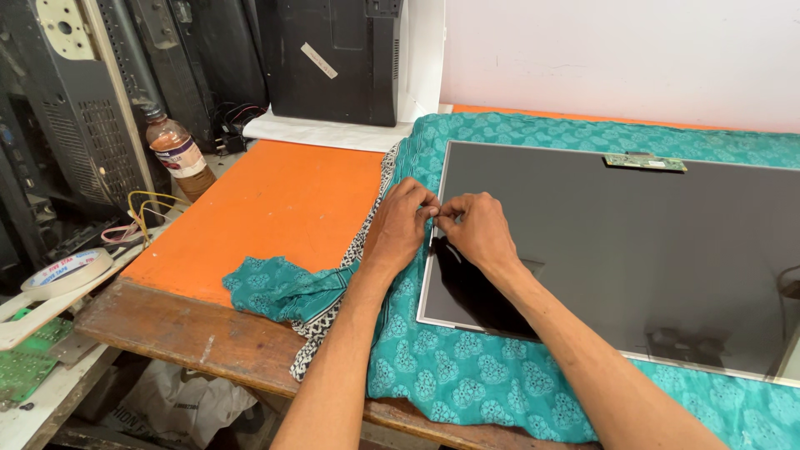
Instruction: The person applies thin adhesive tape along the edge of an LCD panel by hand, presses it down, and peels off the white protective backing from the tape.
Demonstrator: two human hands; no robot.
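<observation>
Both hands pinching at the display panel's near-left edge.
Left hand [402,223] and right hand [477,231] fingertips closed together on the display panel [617,250] rim (what they grip is hidden); bending risks cracking the glass.

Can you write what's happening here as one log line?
left hand: pinching panel edge | right hand: pinching same edge | display panel: flat on teal cloth

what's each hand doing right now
Left hand: fingers pinched at the left edge of the panel.
Right hand: pinched at the same spot; what they grip is too small to tell.
</observation>
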